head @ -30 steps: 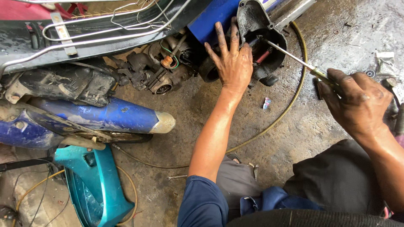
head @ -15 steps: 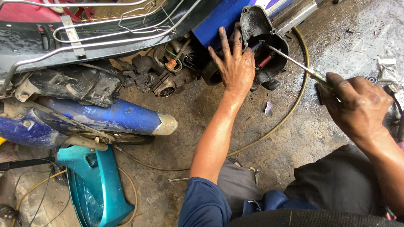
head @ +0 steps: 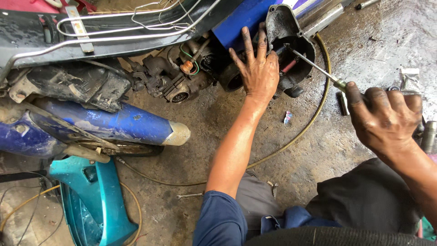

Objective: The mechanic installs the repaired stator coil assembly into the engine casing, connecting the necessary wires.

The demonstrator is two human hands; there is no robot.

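The left hand (head: 258, 68) lies flat with fingers spread, pressed on the dark engine cover (head: 287, 32) to steady it. The right hand (head: 384, 116) is closed in a fist around the handle of a long screwdriver (head: 314, 66); its thin shaft runs up and to the left from this hand, and the tip goes inside the cover, just right of the left fingers.

The cover looks like rigid cast metal, rather heavy, and oily, so probably slippery; the rim seems the best place to hold it. The screwdriver is stiff and light, best gripped at its handle. A yellow hose (head: 314, 114) curves on the wet floor (head: 387, 41) between both arms.
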